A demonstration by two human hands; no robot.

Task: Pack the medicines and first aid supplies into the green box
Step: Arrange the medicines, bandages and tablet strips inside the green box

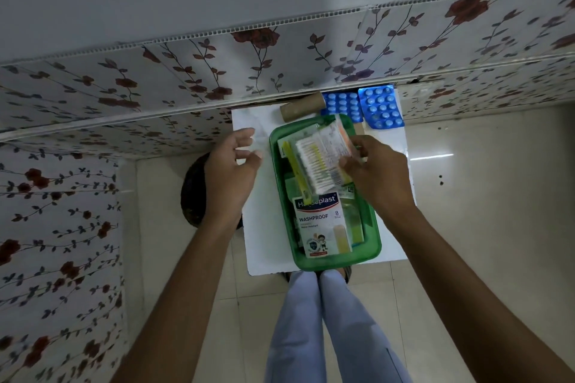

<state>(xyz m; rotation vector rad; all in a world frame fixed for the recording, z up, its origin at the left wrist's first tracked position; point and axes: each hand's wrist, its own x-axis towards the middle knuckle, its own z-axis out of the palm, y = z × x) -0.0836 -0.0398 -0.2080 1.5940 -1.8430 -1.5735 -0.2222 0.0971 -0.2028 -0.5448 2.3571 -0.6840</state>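
Right hand (pixel 370 171) gripping cotton swab pack (pixel 314 162) over green box (pixel 371 247); left hand (pixel 231 162) empty, fingers loosely spread.

Green box sitting on white tabletop (pixel 261 236), toward its right side, near rim close to the front edge. Swab pack held tilted above the far half of the box, a printed sachet (pixel 334 137) pinched behind it in the same hand. Inside box: Hansaplast plaster carton (pixel 320 227) lying flat in the near half, yellow-green packets (pixel 294 165) along the left wall, more green packs under and right of the carton. Left hand hovering over tabletop just left of the box, not touching it. Outside box at far edge: cardboard roll (pixel 301 107) near the middle, two blue blister strips (pixel 342 106) (pixel 381 107) toward the far right corner.
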